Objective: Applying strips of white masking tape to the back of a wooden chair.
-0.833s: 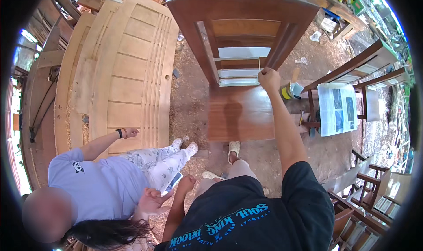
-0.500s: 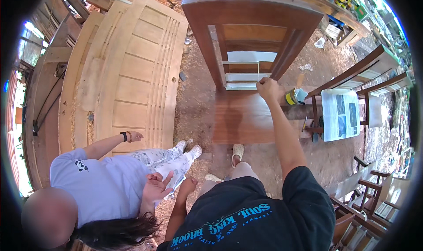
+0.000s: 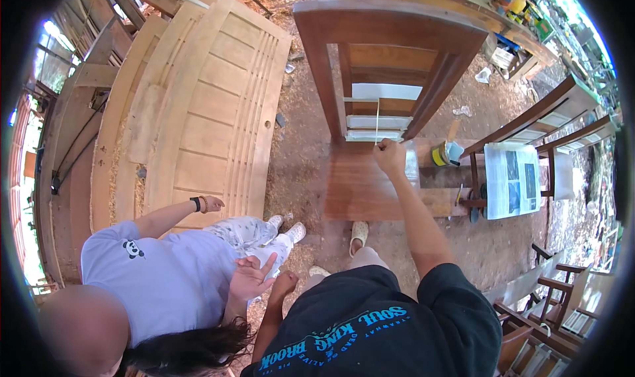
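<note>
Chair (image 3: pixel 397 106): just ahead of fingers of right hand (image 3: pixel 390 157)
Thin stick (image 3: pixel 378 120): pinched there — slipping could scratch the chair
Left hand (image 3: pixel 286 283): fingers curled in — nothing seen inside

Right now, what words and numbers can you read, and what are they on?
Black T-shirt: blue lettering, which I won't copy out.
Newspaper-like sheet with dark pictures: any print is too small to read.
Yellow-and-dark tin: too blurred to read any label.
Lilac shirt: a panda picture; I can't make out any words.
</note>
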